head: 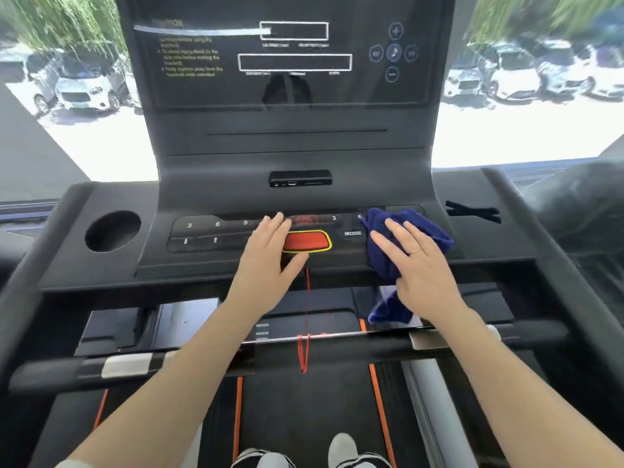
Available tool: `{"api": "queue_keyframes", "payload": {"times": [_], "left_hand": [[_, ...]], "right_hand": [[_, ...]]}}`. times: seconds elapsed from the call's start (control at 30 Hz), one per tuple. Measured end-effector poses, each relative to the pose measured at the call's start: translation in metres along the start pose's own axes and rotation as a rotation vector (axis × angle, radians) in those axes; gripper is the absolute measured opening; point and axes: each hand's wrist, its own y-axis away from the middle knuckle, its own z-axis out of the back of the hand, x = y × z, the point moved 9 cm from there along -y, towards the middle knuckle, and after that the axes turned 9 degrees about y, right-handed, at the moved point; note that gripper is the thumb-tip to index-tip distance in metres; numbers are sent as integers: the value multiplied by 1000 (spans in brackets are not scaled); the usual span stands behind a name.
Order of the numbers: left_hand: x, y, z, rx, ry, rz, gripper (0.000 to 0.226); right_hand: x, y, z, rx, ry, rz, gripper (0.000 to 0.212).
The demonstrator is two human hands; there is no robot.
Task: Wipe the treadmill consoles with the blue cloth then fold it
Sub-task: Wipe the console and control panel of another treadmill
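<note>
Parked cars fill the window behind our treadmill console [236,197].
Our left hand [266,255] rests flat, fingers straight, beside the red stop button [305,240]; our right hand [420,271] presses the blue cloth [405,231] flat onto the button panel's right end.

treadmill console [236,201] is carrying it all: blue cloth [410,228] bunched on the button panel under the right hand [417,268], left hand [268,255] flat beside the red stop button [305,241]
</note>
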Motion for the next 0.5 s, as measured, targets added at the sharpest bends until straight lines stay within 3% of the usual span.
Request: {"api": "queue_keyframes", "payload": {"times": [0.23, 0.37, 0.5], "left_hand": [[-15, -8, -37, 50, -287, -80, 81], [-15, -3, -35, -29, -262, -72, 79], [-11, -4, -34, -44, -225, -51, 82]], "right_hand": [[-81, 17, 7, -25, -17, -298, 77], [-34, 8, 9, -79, 28, -81, 76], [39, 2, -3, -27, 13, 175, 89]]}}
